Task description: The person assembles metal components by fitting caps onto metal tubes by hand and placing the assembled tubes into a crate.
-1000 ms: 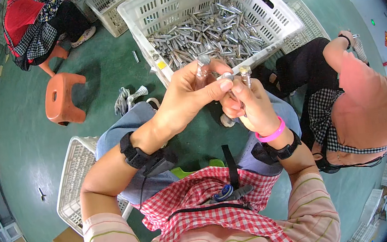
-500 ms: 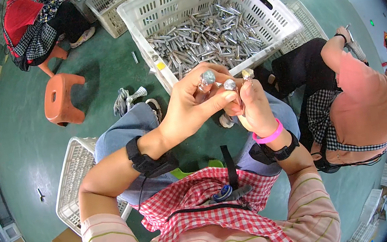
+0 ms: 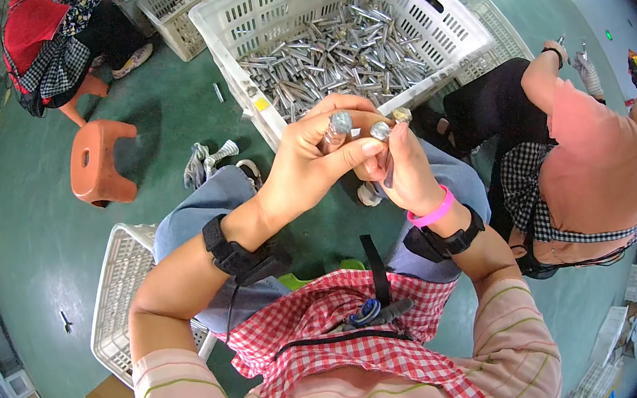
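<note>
- Nearest is the red-and-white checked apron (image 3: 356, 377), spread across the lap, presumably to shield the clothes.
- Both wrists wear black straps, the left strap (image 3: 231, 251) and the right strap (image 3: 451, 240); each holds a dark box snug to the forearm, perhaps so it does not shift.
- The left hand (image 3: 306, 161) is curled, its fingers wrapped round one metal piece (image 3: 340, 123) with the blunt end up. Its thumb reaches across to a second, middle piece (image 3: 380, 131), probably to steady it.
- The right hand (image 3: 415, 175) is nearly closed, with a third, yellowish-tipped piece (image 3: 402, 115) standing behind its thumb. Its thumb also lies against the middle piece; which hand carries that piece's weight, I cannot tell.
- The three ends stand close together, facing upward, which seems to leave them easy to look at.
- A white basket (image 3: 119, 295) sits on the floor beside the left knee, seemingly within reach.
- Just beyond the hands, a large white crate (image 3: 465, 30) contains a loose heap of similar metal pieces (image 3: 332, 54); its high slotted walls likely stop them spilling.
- Grey gloves (image 3: 207, 165) lie on the floor by the left foot.
- Farther left is an orange stool (image 3: 103, 142), well apart from the hands.
</note>
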Demonstrator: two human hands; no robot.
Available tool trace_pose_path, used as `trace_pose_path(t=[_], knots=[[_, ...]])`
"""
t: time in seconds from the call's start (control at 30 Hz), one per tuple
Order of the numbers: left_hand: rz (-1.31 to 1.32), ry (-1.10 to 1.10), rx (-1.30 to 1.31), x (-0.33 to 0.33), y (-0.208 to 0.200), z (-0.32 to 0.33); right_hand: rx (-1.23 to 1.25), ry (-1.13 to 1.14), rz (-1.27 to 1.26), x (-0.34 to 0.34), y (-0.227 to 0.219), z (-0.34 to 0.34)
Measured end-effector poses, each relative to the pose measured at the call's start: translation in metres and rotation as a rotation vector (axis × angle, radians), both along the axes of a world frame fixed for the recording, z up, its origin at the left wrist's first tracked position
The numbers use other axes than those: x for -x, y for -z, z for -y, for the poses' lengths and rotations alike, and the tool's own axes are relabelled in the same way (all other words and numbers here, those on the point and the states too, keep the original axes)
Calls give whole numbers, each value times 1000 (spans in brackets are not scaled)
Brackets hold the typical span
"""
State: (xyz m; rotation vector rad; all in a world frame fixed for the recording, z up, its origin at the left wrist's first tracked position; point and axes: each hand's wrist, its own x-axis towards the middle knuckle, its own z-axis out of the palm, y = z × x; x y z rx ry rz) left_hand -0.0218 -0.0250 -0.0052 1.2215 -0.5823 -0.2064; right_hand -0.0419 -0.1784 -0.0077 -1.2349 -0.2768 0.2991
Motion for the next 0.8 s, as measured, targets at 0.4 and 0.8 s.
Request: trace_pose_path(t=[0.4,0.8], knots=[[247,-148,-92,6,3,2,138,88,178,-6,6,11],[236,-31,-22,12,2,6,181,164,422,3,-5,8]])
